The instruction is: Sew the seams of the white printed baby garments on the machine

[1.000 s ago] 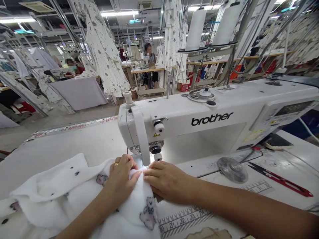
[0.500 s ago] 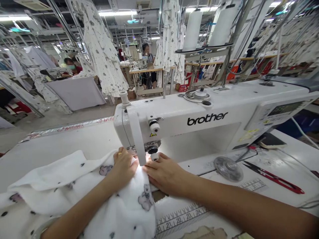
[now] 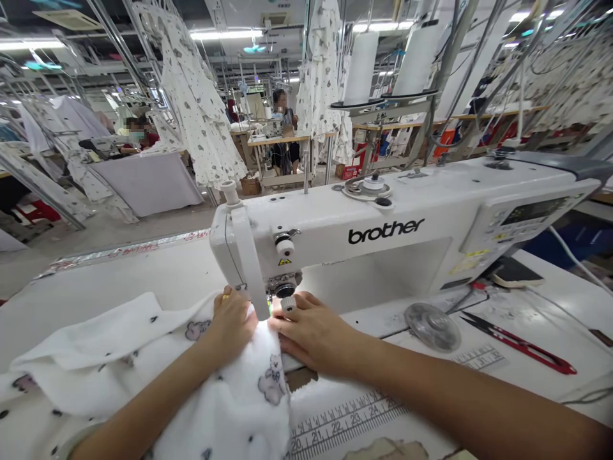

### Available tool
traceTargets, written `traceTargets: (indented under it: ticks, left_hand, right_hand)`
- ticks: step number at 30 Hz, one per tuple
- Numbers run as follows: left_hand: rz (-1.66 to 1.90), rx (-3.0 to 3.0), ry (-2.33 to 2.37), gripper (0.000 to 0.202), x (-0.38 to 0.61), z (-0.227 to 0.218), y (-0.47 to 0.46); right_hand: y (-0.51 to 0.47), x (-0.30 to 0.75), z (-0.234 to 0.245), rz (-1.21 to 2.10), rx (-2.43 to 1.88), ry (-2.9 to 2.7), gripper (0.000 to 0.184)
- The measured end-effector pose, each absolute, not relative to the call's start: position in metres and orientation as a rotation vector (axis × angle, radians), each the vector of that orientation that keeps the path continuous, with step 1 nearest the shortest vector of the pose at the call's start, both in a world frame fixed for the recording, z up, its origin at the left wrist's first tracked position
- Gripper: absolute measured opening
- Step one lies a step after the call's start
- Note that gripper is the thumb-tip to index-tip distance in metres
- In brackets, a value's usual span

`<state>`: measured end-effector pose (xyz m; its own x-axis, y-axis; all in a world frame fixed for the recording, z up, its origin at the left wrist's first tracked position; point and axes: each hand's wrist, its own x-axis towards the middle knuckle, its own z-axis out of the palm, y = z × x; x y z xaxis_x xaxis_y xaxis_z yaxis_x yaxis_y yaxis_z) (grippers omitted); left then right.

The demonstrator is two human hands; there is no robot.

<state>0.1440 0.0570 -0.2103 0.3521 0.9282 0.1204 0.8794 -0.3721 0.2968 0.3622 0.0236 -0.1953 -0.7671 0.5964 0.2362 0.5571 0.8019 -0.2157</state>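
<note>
White plush fabric [image 3: 225, 409] printed with bears and dark spots spreads over the left of the machine table and runs up under the needle area of a white sewing machine [image 3: 325, 220]. My left hand [image 3: 234, 324] is closed on the fabric just left of the needle, its fingers bent. On the other side, my right hand [image 3: 318, 332] pinches the fabric's edge, thumb below and fingers close together beside the presser area. A white strip [image 3: 249, 265] hangs down the machine head and hides part of the needle. The lit fingertips are partly covered by the machine's knob [image 3: 288, 303].
Thread snips [image 3: 520, 345] with red handles lie at right, near a clear round disc [image 3: 433, 326] and a dark phone-like object [image 3: 514, 271]. A printed ruler [image 3: 345, 427] runs along the front. Thread cones [image 3: 361, 67] stand above the machine. A co-worker [image 3: 285, 131] is beyond.
The view has shifted slightly, so the machine appears a little further left and lower. Both hands stay by the needle, with the fabric held in much the same place.
</note>
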Motion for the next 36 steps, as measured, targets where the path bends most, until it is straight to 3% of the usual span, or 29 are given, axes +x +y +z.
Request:
traceTargets:
  ticks: [5,8,9,12,17,21,29,36]
  left_hand:
    - [0.285,2.594,1.482,0.018,0.128,-0.181,0.023]
    - [0.297,2.837,1.133,0.043,0.125,-0.172,-0.015]
    - [0.310,2.868,1.022,0.043,0.125,-0.173,-0.026]
    - [0.392,2.755,0.970,0.015,0.129,-0.182,-0.043]
    - [0.664,2.372,1.215,0.018,0.119,-0.188,-0.039]
    - [0.827,2.442,1.260,0.014,0.110,-0.185,-0.033]
    - [0.397,2.899,0.905,0.036,0.121,-0.194,-0.029]
    - [0.379,2.955,0.891,0.033,0.122,-0.197,-0.028]
  right_hand:
    - [0.028,0.372,-0.198,0.117,-0.800,-2.639,0.029]
    - [0.034,0.379,-0.196,0.012,-0.701,-2.620,0.028]
    - [0.035,0.380,-0.194,-0.021,-0.621,-2.648,0.026]
    - [0.029,0.380,-0.187,-0.101,-0.176,-2.756,0.031]
    - [-0.010,0.363,-0.188,-0.287,0.365,-2.691,0.017]
    - [-0.029,0.349,-0.202,-0.366,0.275,-2.740,0.022]
    - [-0.018,0.354,-0.205,-0.221,0.122,-2.440,0.017]
    - [-0.018,0.359,-0.203,-0.153,0.080,-2.569,0.018]
